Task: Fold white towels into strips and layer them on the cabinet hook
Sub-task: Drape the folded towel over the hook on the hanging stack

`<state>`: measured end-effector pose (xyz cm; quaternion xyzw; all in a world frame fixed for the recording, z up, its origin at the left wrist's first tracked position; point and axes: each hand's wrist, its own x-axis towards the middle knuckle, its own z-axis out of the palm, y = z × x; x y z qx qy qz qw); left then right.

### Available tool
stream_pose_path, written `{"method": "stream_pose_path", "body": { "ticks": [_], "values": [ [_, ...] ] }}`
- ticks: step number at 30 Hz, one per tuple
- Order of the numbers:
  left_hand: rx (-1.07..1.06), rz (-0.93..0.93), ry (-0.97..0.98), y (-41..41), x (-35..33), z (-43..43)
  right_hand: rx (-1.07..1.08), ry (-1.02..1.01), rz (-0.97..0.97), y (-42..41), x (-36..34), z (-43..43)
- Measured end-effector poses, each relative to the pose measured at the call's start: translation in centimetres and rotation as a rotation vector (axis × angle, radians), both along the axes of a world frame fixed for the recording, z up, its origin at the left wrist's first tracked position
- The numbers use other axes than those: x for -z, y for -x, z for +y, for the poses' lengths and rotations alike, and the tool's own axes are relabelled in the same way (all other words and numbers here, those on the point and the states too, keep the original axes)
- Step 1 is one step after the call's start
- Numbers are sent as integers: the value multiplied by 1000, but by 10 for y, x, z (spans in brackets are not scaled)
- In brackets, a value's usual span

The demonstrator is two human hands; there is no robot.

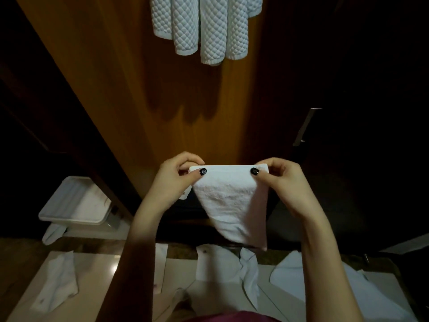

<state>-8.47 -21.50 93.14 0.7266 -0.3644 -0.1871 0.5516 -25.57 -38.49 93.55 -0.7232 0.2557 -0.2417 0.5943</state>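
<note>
Towel (232, 205) hangs down from the grip: the left hand (178, 180) pinches its top left corner, the right hand (281, 182) its top right one. Other towels (204, 26) hang on the cabinet (209, 101) above the grip, and loose towels (222, 263) lie below.

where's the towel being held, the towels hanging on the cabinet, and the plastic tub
held towel (229, 201): head view, middle of its front face
hanging towels (213, 31): head view, on the quilted middle strip
plastic tub (69, 220): head view, on its front rim
</note>
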Motion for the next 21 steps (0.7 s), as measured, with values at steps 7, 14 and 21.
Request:
{"method": "stream_pose_path", "body": {
  "ticks": [7, 14, 21],
  "values": [
    [-13, -250, 4, 10, -22, -6, -20, 101, -49, -5, -6, 2],
    [238, -420, -169, 30, -7, -37, -179, 42, -27, 0, -5, 2],
    [199, -346, -112, 25, -2, -39, -139, -64, -107, 3, -2, -2]
  ]
}}
